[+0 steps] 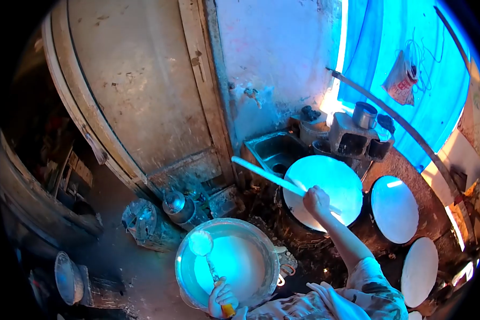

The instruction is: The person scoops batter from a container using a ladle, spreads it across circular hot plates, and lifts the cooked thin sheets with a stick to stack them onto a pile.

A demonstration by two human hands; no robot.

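Observation:
My right hand (316,201) is closed round a long pale stick (266,174), held over a large round pan (325,181) with a bright pale surface. The stick slants up to the left, past the pan's rim. My left hand (222,297) grips the handle of a ladle (201,243), near an orange-yellow piece at the handle's end. The ladle's round, pale-coated bowl is over the left part of a wide metal basin (274,261) that holds pale liquid.
Two more round pale surfaces (394,209) (420,272) are at the right. Behind stand a sink (277,152), a concrete block (352,136) and a metal mug (365,115). A kettle (174,202) and a bucket (141,221) stand left, near a door (138,80).

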